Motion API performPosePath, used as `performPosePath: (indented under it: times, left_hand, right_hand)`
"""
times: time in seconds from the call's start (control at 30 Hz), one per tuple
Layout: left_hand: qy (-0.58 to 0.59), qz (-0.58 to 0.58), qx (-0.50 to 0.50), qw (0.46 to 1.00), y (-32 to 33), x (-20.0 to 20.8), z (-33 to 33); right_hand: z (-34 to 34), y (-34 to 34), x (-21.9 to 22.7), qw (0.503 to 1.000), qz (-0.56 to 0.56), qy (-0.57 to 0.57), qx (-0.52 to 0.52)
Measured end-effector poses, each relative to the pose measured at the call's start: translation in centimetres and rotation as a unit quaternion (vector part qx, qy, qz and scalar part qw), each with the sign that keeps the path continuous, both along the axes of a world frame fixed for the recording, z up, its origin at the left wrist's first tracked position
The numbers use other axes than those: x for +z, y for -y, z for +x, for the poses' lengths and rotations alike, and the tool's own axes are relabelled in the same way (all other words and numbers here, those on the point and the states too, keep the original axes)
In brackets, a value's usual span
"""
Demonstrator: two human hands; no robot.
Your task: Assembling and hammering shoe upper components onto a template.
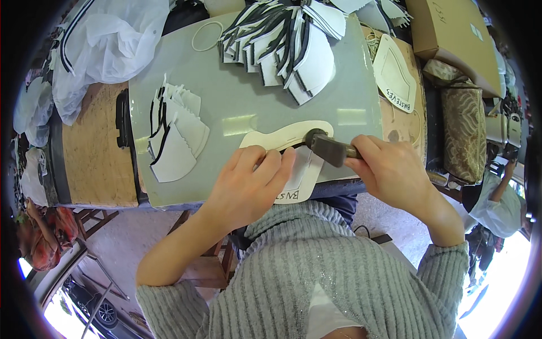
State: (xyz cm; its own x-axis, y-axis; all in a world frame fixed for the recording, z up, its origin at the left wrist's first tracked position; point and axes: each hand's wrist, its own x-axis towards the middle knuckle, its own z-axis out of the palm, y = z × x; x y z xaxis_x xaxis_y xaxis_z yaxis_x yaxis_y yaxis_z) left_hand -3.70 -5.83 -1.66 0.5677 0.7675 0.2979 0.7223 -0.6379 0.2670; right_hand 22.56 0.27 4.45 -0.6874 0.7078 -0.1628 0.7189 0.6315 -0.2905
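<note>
Pressing down flat, fingers together, with the left hand [251, 183] on a cream template [288, 155] lying at the centre of the frame, near the lower edge of the grey cutting mat [226, 96]. Gripping with the right hand [389, 169], fingers curled tight around the dark handle of a cutting tool [324, 146], its round head touching the template's upper edge just right of the left fingertips. Lying at centre left on the mat, a small pile of white cut pieces [175, 135]; fanning out at upper centre, a bigger heap of white and black pieces [288, 45]. Resting at upper right on the wooden table [93, 147], a second template [395, 73] and a cardboard box [446, 31].
</note>
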Motion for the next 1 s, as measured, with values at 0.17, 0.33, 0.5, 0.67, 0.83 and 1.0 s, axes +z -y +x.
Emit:
performPosePath:
  times: [0.17,0.33,0.5,0.67,0.83,1.0]
  left_hand:
    - [0.013,-0.007,0.001,1.000,0.0,0.2,0.2]
    - [0.016,0.001,0.006,1.000,0.0,-0.1,0.1]
    - [0.011,-0.010,0.006,1.000,0.1,0.4,0.2]
    - [0.020,0.004,0.013,1.000,0.4,-0.1,0.0]
    - [0.006,0.016,0.026,1.000,0.5,-0.1,-0.1]
    - [0.035,0.013,0.025,0.999,0.7,-0.2,-0.1]
  right_hand:
    - [-0.7,0.6,0.2,0.999,0.021,0.024,0.014]
    - [-0.9,0.3,0.9,0.999,0.026,-0.047,-0.008]
    - [-0.6,0.7,-0.3,1.000,0.012,-0.006,0.001]
    - [-1.1,0.6,1.0,0.995,0.038,-0.088,-0.014]
    - [-1.1,0.4,0.1,1.000,0.006,0.005,0.011]
    - [-1.2,0.7,0.6,0.992,0.034,-0.122,-0.025]
